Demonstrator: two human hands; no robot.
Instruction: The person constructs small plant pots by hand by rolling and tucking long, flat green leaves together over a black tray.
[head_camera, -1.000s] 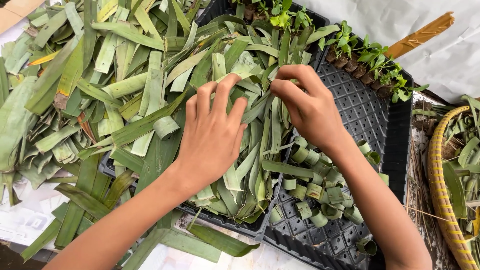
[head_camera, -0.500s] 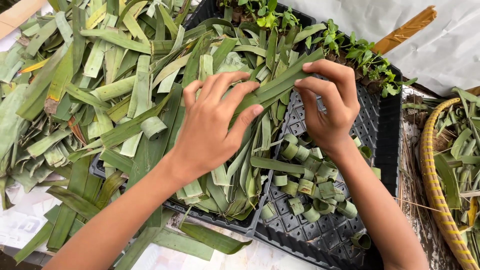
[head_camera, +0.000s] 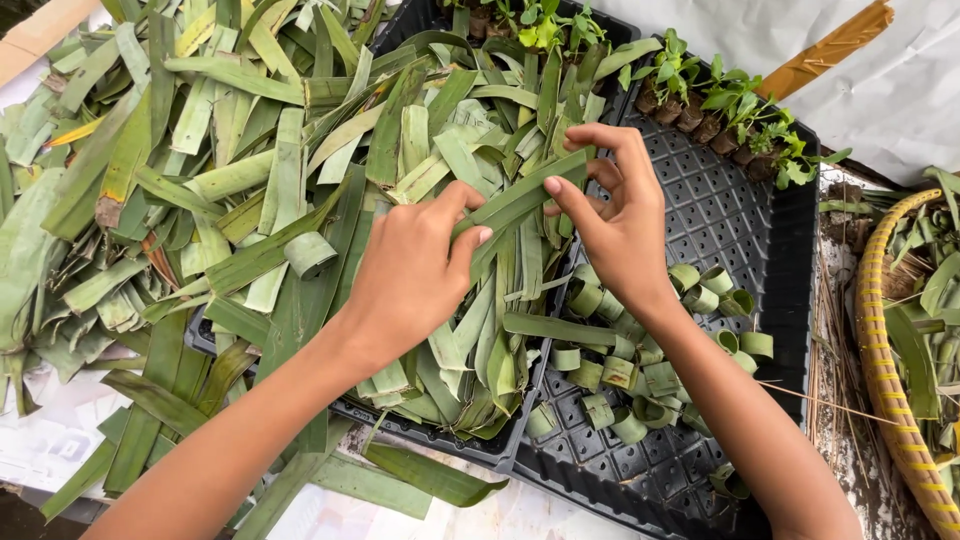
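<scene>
Far left, from nine o'clock up to eleven, a loose heap of cut leaf strips (head_camera: 200, 190) spills over the worktop (head_camera: 40, 440), several hanging past the near-left edge; one rolled leaf ring (head_camera: 310, 253) sits on top of the pile. Left hand (head_camera: 415, 265) lies at centre, palm down on the heap, thumb and forefinger pinched on the lower end of a long green leaf strip (head_camera: 520, 200), apparently to anchor it. The strip runs up toward one o'clock, where the right hand (head_camera: 615, 225) takes its upper end, fingers curled narrow around it, thumb tip pressed on the blade; the two-handed hold looks suited to bending or rolling the strip. Beneath and right of the hands sits a black seedling tray (head_camera: 740, 210), its grid of cells mostly bare at three o'clock, leaving open room there. A cluster of finished leaf rings (head_camera: 640, 375) lies at five o'clock inside the tray, just beside the right forearm. Small potted seedlings (head_camera: 720, 100) line the tray's far rim at one o'clock. At far right, a yellow-rimmed woven basket (head_camera: 885, 370) stands near the tray's edge, holding more leaves.
</scene>
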